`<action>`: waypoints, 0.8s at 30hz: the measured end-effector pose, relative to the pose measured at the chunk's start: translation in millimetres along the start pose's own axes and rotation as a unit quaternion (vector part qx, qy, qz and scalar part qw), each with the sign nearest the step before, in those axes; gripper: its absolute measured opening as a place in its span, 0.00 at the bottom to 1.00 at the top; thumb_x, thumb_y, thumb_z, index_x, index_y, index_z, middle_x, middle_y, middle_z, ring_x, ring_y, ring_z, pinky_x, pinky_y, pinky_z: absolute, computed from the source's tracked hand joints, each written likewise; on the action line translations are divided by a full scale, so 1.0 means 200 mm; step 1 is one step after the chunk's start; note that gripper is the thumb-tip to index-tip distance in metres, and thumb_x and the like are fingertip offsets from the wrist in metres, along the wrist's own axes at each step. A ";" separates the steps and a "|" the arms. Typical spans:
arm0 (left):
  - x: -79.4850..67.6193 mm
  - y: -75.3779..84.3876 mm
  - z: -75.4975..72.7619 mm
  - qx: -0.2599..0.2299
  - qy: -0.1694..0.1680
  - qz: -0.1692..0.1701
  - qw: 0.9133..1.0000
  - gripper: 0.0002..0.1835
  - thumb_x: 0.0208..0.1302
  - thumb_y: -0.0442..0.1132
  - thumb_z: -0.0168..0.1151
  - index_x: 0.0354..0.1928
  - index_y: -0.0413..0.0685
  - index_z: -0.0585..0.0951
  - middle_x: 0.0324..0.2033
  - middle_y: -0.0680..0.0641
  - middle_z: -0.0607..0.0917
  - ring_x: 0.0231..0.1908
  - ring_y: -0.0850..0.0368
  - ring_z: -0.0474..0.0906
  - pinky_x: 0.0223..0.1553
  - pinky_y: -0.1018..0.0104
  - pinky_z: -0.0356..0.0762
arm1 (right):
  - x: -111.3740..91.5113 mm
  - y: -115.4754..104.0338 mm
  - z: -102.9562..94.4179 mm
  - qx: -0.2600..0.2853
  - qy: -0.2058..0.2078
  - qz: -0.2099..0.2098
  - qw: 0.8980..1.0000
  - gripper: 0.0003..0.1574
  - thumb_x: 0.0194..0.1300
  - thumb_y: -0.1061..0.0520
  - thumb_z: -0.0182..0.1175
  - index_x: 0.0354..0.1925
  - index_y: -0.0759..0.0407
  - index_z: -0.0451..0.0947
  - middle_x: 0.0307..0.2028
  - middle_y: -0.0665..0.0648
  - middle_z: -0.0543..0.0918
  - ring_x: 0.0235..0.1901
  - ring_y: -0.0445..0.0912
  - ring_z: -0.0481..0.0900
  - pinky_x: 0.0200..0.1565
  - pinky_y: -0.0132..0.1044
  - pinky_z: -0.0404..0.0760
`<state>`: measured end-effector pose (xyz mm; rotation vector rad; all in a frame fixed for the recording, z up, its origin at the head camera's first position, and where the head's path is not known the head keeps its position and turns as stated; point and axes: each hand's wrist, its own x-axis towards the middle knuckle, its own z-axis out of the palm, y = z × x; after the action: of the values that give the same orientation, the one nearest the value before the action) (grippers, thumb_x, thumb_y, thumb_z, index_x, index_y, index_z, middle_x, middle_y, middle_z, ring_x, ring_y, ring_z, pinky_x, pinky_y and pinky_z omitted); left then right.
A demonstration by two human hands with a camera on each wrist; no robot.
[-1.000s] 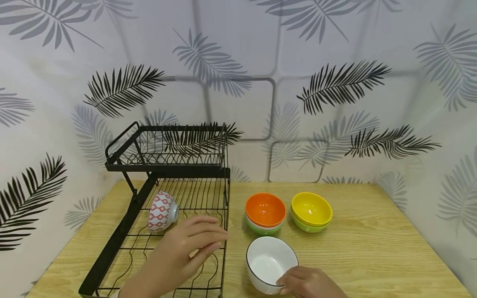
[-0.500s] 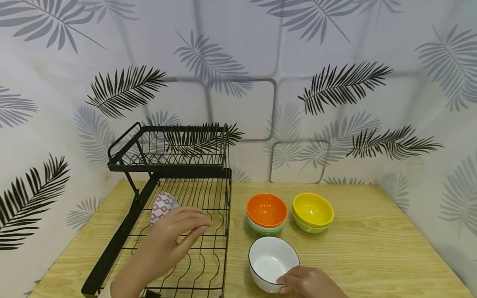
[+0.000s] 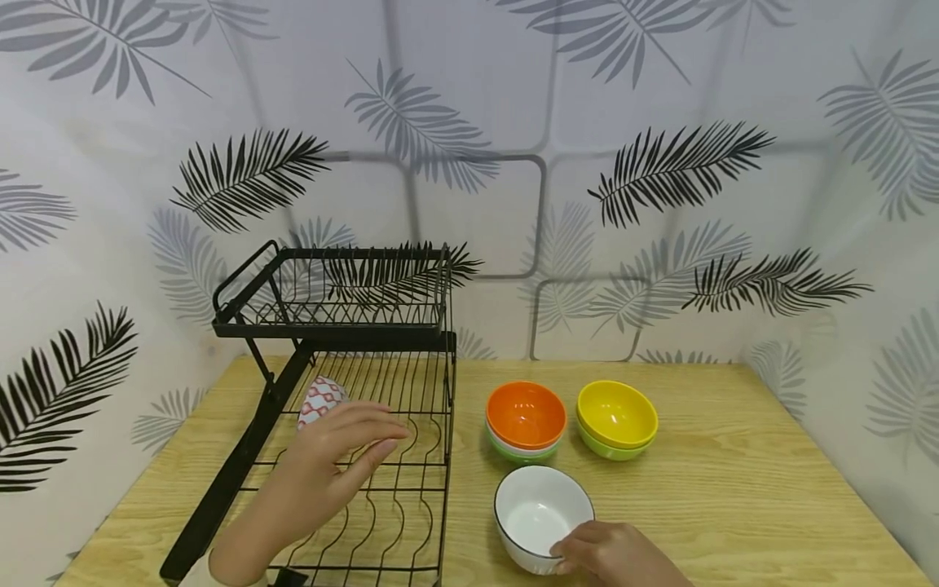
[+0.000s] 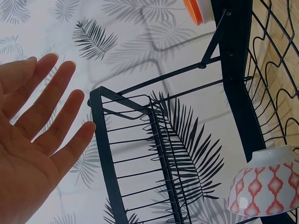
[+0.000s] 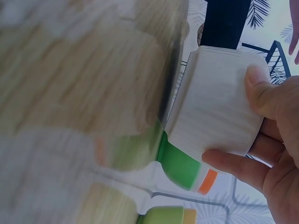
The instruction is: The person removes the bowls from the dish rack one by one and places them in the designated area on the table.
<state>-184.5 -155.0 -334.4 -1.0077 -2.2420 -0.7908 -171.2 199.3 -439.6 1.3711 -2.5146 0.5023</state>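
A white bowl with a dark rim (image 3: 539,514) sits on the table right of the dish rack, and my right hand (image 3: 612,554) pinches its near right edge. In the right wrist view the thumb and fingers grip the white bowl (image 5: 219,102) by its side. Over the lower tier of the black dish rack (image 3: 396,522) hovers my left hand (image 3: 330,465), its fingers loosely bent and nothing in them. Just behind that hand a red-patterned bowl (image 3: 320,399) leans in the rack, partly hidden; the left wrist view shows this patterned bowl (image 4: 266,186) more fully.
An orange bowl (image 3: 525,414) is nested on white and green ones behind the white bowl. To its right a yellow bowl (image 3: 618,412) rests in a green one. The rack's upper tier (image 3: 330,330) rises at the back, before a leaf-patterned curtain (image 3: 469,204).
My left hand has drawn back leftward over the rack, covering more of the patterned bowl. The white bowl, still in my right hand's grip, has shifted slightly right.
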 end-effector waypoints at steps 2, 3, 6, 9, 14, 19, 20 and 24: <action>0.00 -0.01 0.00 -0.001 0.000 0.001 1.000 0.13 0.61 0.33 0.64 0.46 0.57 0.84 0.45 0.60 0.84 0.52 0.60 0.76 0.58 0.72 0.70 | 0.00 0.00 0.01 -0.012 0.004 -0.004 1.000 0.21 0.62 0.38 0.61 0.36 0.54 0.84 0.30 0.43 0.84 0.31 0.31 0.77 0.32 0.20 0.77; 0.00 -0.01 0.00 -0.001 -0.001 0.000 1.000 0.13 0.61 0.33 0.65 0.46 0.56 0.84 0.45 0.58 0.84 0.52 0.59 0.76 0.59 0.72 0.70 | 0.00 0.00 0.01 -0.017 0.005 -0.007 1.000 0.21 0.62 0.39 0.61 0.36 0.54 0.84 0.30 0.43 0.84 0.31 0.30 0.77 0.32 0.20 0.77; -0.01 -0.02 0.00 0.000 -0.007 -0.008 1.000 0.12 0.61 0.34 0.65 0.45 0.54 0.85 0.45 0.57 0.85 0.54 0.59 0.75 0.60 0.73 0.68 | 0.00 0.01 0.02 -0.011 -0.011 -0.004 1.000 0.20 0.63 0.41 0.61 0.37 0.55 0.84 0.30 0.44 0.84 0.31 0.31 0.77 0.32 0.22 0.78; -0.01 -0.03 0.00 0.008 -0.001 -0.004 1.000 0.12 0.60 0.33 0.65 0.45 0.52 0.85 0.45 0.54 0.85 0.54 0.57 0.75 0.61 0.73 0.67 | 0.00 0.01 0.02 -0.003 -0.021 -0.005 1.000 0.17 0.63 0.44 0.61 0.38 0.56 0.84 0.31 0.45 0.84 0.31 0.31 0.77 0.32 0.22 0.78; -0.01 -0.05 0.00 0.027 0.013 0.003 1.000 0.13 0.58 0.33 0.66 0.46 0.52 0.85 0.46 0.54 0.84 0.54 0.56 0.76 0.61 0.71 0.67 | 0.00 0.00 0.03 0.014 -0.028 0.004 0.999 0.11 0.61 0.50 0.65 0.37 0.55 0.85 0.30 0.45 0.84 0.30 0.30 0.76 0.32 0.20 0.77; -0.01 -0.06 0.00 0.020 0.020 -0.004 1.000 0.15 0.57 0.31 0.67 0.46 0.52 0.85 0.47 0.55 0.84 0.54 0.55 0.76 0.60 0.73 0.68 | 0.02 -0.01 0.02 0.025 -0.058 0.026 0.998 0.08 0.62 0.52 0.64 0.36 0.55 0.85 0.28 0.44 0.83 0.28 0.28 0.74 0.31 0.18 0.75; -0.01 -0.06 0.00 0.019 0.021 -0.005 1.000 0.15 0.57 0.31 0.67 0.46 0.52 0.85 0.47 0.55 0.84 0.53 0.55 0.76 0.60 0.73 0.67 | 0.02 -0.01 0.02 0.020 -0.061 0.026 0.998 0.09 0.62 0.52 0.64 0.35 0.55 0.85 0.28 0.44 0.83 0.28 0.29 0.74 0.31 0.19 0.76; -0.01 -0.08 0.00 0.027 0.021 -0.014 0.999 0.16 0.56 0.30 0.68 0.47 0.51 0.84 0.48 0.54 0.83 0.52 0.54 0.76 0.59 0.75 0.68 | 0.03 -0.02 0.01 0.023 -0.082 0.044 0.995 0.10 0.63 0.51 0.63 0.36 0.56 0.85 0.28 0.45 0.83 0.27 0.29 0.73 0.31 0.21 0.77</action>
<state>-195.6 -164.4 -338.8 -0.9276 -2.2340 -0.7535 -171.9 191.7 -438.2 1.3742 -2.7208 0.4854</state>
